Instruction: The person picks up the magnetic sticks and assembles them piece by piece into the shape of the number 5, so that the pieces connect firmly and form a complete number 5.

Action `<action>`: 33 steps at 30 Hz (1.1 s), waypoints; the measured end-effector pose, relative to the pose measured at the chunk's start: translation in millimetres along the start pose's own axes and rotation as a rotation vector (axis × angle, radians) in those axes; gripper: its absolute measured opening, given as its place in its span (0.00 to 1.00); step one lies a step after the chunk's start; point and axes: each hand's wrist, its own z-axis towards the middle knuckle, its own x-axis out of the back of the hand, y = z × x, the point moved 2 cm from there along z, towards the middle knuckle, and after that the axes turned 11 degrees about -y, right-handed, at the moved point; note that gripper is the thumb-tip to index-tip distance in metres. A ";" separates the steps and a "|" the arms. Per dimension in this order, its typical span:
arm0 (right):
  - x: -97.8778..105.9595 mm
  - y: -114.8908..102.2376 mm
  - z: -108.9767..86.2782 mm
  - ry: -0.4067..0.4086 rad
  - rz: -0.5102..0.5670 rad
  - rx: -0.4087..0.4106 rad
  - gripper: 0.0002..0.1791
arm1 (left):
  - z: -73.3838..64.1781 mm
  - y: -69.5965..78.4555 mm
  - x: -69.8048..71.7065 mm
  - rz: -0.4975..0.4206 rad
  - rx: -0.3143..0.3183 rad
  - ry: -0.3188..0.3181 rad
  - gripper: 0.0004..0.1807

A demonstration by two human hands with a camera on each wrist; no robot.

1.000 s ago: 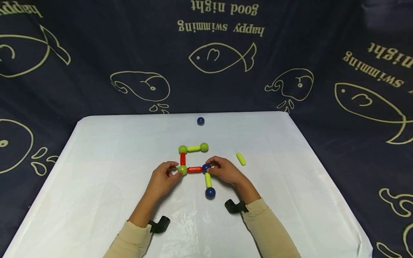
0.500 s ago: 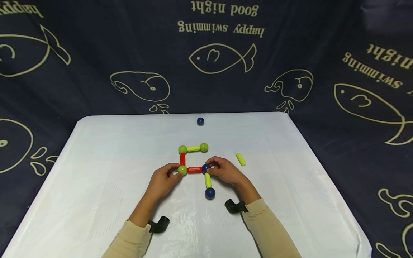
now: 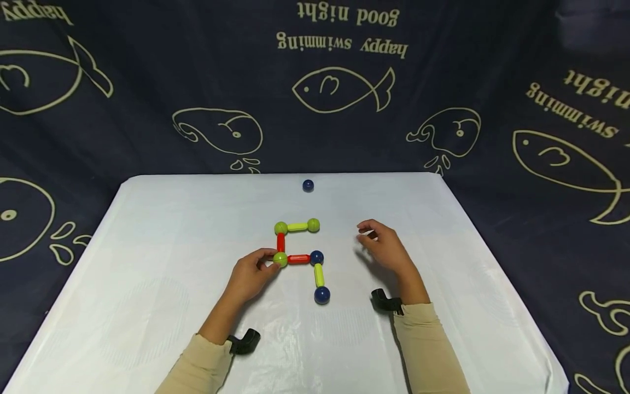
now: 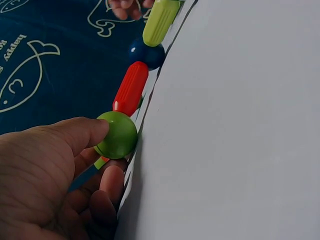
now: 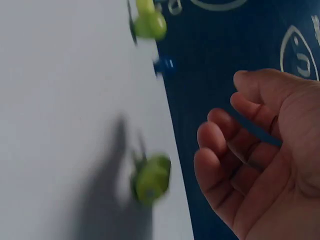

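My left hand (image 3: 252, 274) pinches a green ball (image 3: 280, 260) between thumb and fingers; the left wrist view shows the thumb on this ball (image 4: 120, 136). From it one red rod (image 3: 281, 242) runs up to another green ball (image 3: 280, 228), and a second red rod (image 3: 298, 259) leads right to a blue ball (image 3: 317, 257). A yellow-green rod (image 3: 319, 275) joins that to a lower blue ball (image 3: 322, 295). My right hand (image 3: 389, 247) hovers to the right, fingers loosely bent around nothing. Near it, blurred in the right wrist view, lies a loose yellow-green rod (image 5: 152, 180), hidden in the head view.
Another yellow-green rod (image 3: 297, 227) ends in a green ball (image 3: 313, 225) at the top of the chain. A single blue ball (image 3: 308, 186) sits near the far edge of the white table (image 3: 197, 208). Behind hangs a dark cloth (image 3: 334, 142) with fish drawings.
My right hand has let go of the middle blue ball and moved right, over the loose yellow-green rod. My left hand stays at the green ball.
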 end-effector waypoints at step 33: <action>-0.1 20.7 -2.9 -0.187 -0.139 -0.085 0.16 | 1.6 -3.0 -1.0 0.014 0.002 0.001 0.16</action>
